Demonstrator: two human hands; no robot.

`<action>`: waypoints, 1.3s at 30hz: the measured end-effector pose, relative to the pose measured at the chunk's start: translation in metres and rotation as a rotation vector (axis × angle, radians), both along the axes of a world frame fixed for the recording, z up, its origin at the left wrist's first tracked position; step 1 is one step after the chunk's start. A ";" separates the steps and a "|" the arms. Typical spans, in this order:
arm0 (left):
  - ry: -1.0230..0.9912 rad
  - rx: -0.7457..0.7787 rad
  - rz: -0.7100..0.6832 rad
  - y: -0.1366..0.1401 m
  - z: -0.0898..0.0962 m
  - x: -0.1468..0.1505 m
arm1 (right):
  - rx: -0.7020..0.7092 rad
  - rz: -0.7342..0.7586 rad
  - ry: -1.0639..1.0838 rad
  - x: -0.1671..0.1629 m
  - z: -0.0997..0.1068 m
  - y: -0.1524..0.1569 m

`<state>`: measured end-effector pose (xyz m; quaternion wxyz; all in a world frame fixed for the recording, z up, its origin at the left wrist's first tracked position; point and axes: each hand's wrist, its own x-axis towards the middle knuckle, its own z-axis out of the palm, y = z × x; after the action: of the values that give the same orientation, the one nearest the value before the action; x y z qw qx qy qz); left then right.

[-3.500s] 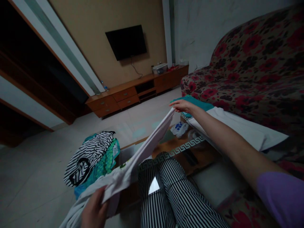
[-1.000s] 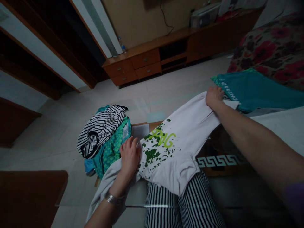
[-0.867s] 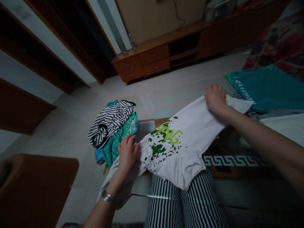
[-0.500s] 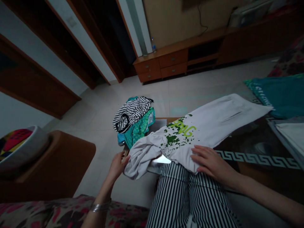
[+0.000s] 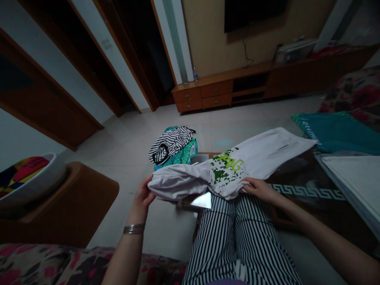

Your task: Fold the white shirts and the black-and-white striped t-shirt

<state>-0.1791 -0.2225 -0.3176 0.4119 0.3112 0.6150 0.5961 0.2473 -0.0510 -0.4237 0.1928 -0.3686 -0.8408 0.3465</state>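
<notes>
A white T-shirt (image 5: 264,152) with a green splatter print lies stretched across the dark glass table and the edge of my lap. Its left part is bunched and raised. My left hand (image 5: 144,192) grips that bunched end, thumb in front and fingers partly hidden behind the cloth. At the near edge, just beside the print, my right hand (image 5: 257,189) pinches the fabric between thumb and fingers. Just beyond the bunched part sits a heap of clothes, with a black-and-white striped garment (image 5: 175,143) over a green one (image 5: 186,153).
To the right lie a teal garment (image 5: 341,128) and a folded white cloth (image 5: 353,168) on the glass table (image 5: 297,202). A white basin (image 5: 44,174) with colourful cloth rests on a brown armrest (image 5: 89,194). A wooden TV cabinet (image 5: 216,93) stands along the far wall.
My left hand has lifted the shirt's bunched end up and away from me, covering part of the green garment. My right hand has gone from lying flat to pinching the near edge.
</notes>
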 end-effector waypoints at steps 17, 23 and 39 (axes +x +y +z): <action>-0.116 0.287 -0.673 0.084 0.070 0.068 | 0.067 -0.018 0.214 -0.146 0.164 -0.025; -0.061 0.080 -0.693 0.102 0.068 0.017 | 0.106 -0.043 0.379 -0.131 0.190 -0.002; 0.276 -0.029 -0.124 0.053 0.048 -0.062 | -0.014 0.580 0.460 -0.183 0.145 -0.078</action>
<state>-0.2416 -0.1692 -0.2695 0.3639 0.4217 0.6539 0.5120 0.0639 -0.1288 -0.2791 0.2681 -0.0285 -0.8426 0.4663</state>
